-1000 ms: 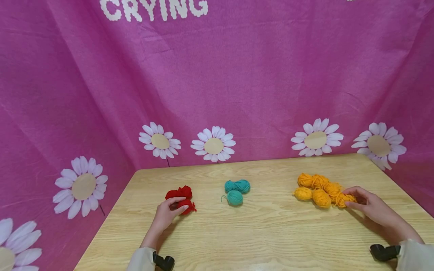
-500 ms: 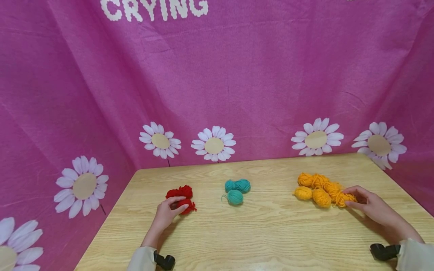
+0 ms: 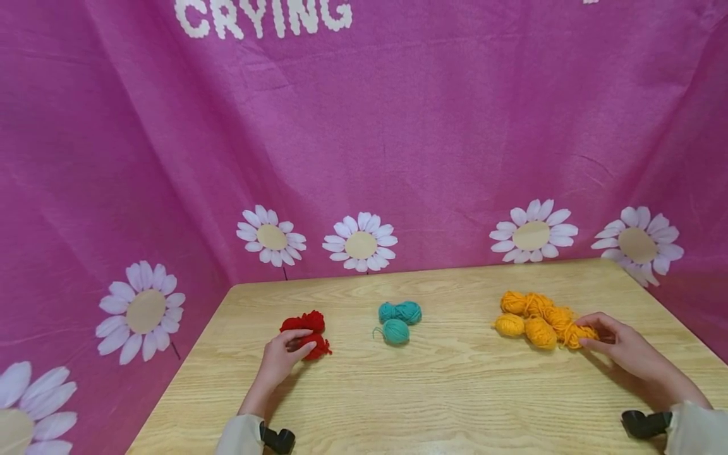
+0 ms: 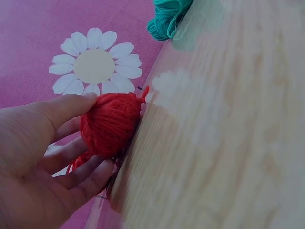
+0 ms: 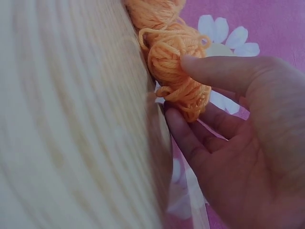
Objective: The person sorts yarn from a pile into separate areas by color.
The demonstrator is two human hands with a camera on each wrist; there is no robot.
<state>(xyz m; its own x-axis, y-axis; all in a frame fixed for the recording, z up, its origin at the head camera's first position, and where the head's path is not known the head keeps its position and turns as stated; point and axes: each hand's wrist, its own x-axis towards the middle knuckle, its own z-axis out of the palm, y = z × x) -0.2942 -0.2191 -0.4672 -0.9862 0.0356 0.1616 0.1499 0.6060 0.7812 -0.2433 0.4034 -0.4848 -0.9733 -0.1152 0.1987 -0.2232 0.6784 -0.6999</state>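
My left hand (image 3: 279, 357) grips the front ball of red yarn (image 4: 112, 125), thumb on one side and fingers curled around the other. Behind it lies more red yarn (image 3: 313, 321), partly hidden by the fingers. On the right, my right hand (image 3: 628, 351) holds the end ball of orange yarn (image 5: 174, 62) between thumb and fingers. That ball touches a cluster of several orange yarn balls (image 3: 539, 332). Both held balls rest on the table.
Between the hands, a teal yarn skein (image 3: 400, 311) lies behind a round teal yarn ball (image 3: 395, 332) with a loose strand. The wooden table (image 3: 421, 404) ends at a pink cloth backdrop (image 3: 432, 126) printed with daisies.
Both hands stay on their yarn balls, and the yarn has not moved on the table. The head view has shifted very slightly.
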